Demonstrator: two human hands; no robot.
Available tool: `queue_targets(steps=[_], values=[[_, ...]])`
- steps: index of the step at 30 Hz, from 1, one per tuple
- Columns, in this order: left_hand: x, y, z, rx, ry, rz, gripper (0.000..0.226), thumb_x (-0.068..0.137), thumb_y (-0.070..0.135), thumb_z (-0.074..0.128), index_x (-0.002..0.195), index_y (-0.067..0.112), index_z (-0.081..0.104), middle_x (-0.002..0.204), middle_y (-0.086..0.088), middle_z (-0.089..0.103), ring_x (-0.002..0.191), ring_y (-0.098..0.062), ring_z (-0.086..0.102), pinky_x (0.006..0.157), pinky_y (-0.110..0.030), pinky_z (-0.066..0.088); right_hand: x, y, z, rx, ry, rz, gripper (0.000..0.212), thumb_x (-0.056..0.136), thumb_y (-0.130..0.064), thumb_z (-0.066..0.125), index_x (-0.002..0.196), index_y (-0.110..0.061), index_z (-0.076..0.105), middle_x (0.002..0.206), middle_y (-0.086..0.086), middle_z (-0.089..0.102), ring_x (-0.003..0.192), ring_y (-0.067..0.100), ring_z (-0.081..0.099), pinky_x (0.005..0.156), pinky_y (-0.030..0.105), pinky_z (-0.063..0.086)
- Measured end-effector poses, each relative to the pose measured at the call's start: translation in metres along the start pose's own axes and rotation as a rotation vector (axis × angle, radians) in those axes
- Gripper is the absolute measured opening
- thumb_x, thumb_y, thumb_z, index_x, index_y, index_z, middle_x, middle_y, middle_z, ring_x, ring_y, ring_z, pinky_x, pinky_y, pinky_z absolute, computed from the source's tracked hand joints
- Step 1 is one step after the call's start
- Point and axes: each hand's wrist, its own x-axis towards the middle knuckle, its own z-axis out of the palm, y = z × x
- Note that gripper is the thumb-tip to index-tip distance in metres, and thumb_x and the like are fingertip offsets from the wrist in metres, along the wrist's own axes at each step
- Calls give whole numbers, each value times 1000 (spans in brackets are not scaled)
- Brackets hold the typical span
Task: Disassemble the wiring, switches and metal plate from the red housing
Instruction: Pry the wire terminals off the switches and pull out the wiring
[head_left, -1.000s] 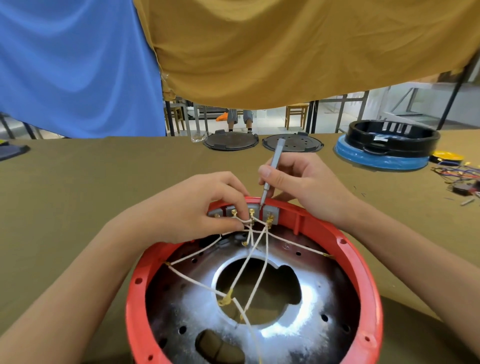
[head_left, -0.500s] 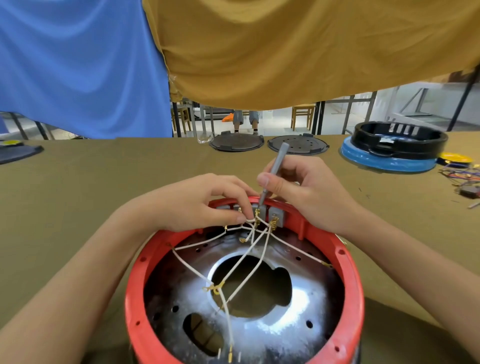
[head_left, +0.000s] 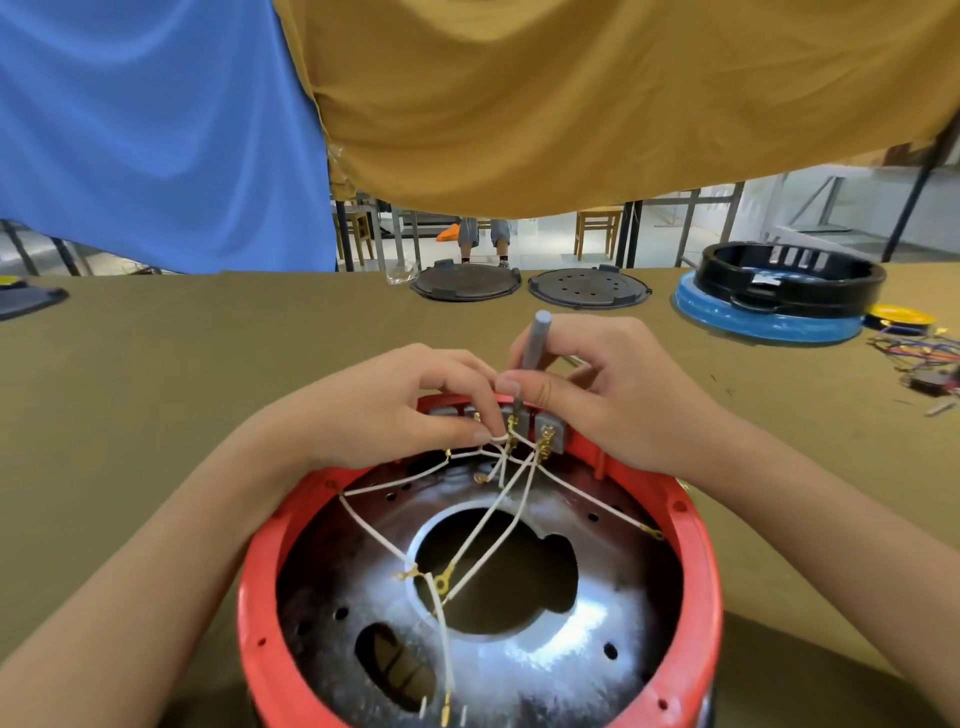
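At the far rim of the red housing: both hands meet over a row of grey switches set into the inner wall.
Left hand: fingers curl down and pinch a white wire right at a brass terminal, just beside the screwdriver tip.
Right hand: thumb and forefinger pinch a slim grey screwdriver, held nearly upright, its tip down among the terminals below the thumb.
Wiring: white leads fan out from under the fingers toward the person; some ends with ring lugs already lie loose over the plate's central opening, while others run to the switch terminals, and one lug sits at the right rim.
Metal plate: sits seated inside the housing, below and nearer than both hands.
Housing: rests open side up on the desk, close to the person.
Done, as it looks: several wire ends appear freed.
Left, as it looks: the terminals at the switches, the switches themselves and the plate all seem still in place, so the job reads as early to midway.
Beyond the fingers: two dark round lids, a black ring on a blue base, and a heap of coloured wires far to the right.
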Motion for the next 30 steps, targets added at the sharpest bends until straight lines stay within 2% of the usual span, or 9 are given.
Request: queue_targets(steps=[5,9,10,15,18,21,25,27,30], values=[[0,-1,1,-18,-4,-8,12,90,15,72,92,26,77,118,16,64,116,-4,61,109,-31,41,4,-1,0,72,6,75,11,93,-29,66,88,-21,72,82,-8,70,81,8,66,76,22,51],[0,-2,2,-44,4,-14,11,90,17,72,91,27,78,123,19,62,120,-1,58,108,-22,38,12,3,4,143,46,217,22,94,-29,65,87,-10,71,80,17,69,77,29,65,79,46,52],[-1,-2,2,-43,2,-16,11,90,17,72,91,27,78,124,20,62,119,0,58,108,-21,38,13,3,4,169,55,250,25,94,-30,65,86,-7,70,80,19,69,77,31,66,78,48,53],[-1,-1,1,-41,-18,-22,12,92,16,70,91,26,77,125,19,61,118,0,58,108,-21,39,13,4,9,182,85,286,30,96,-30,63,85,-3,67,81,26,65,70,30,63,72,40,50],[-1,0,1,-43,-13,-19,11,92,16,70,93,24,77,126,13,62,120,-4,59,111,-30,39,9,2,10,113,106,204,22,95,-29,63,84,-10,68,77,15,67,73,26,62,74,43,50],[-1,0,1,-20,-11,-10,10,91,14,71,94,23,76,121,10,63,117,-7,60,111,-37,39,5,-5,6,5,72,77,15,95,-28,65,85,-17,69,76,-5,67,73,12,62,71,34,50],[-1,0,1,-30,-12,-4,11,91,14,71,94,24,76,113,14,63,116,-7,59,111,-38,38,4,-10,3,-147,-57,-4,16,96,-27,62,88,-15,68,82,-3,64,79,16,61,69,41,51],[-1,0,1,-30,-18,-3,11,91,14,71,95,23,76,114,14,62,118,-7,58,113,-39,37,5,-9,4,-129,-49,17,15,96,-26,62,88,-16,69,82,-3,66,80,16,63,70,41,52],[0,-1,1,-23,-16,4,10,91,12,71,95,19,76,120,7,63,119,-9,59,112,-38,37,9,-8,5,-26,0,101,15,96,-28,64,86,-18,70,77,-3,69,74,11,65,70,33,52]])
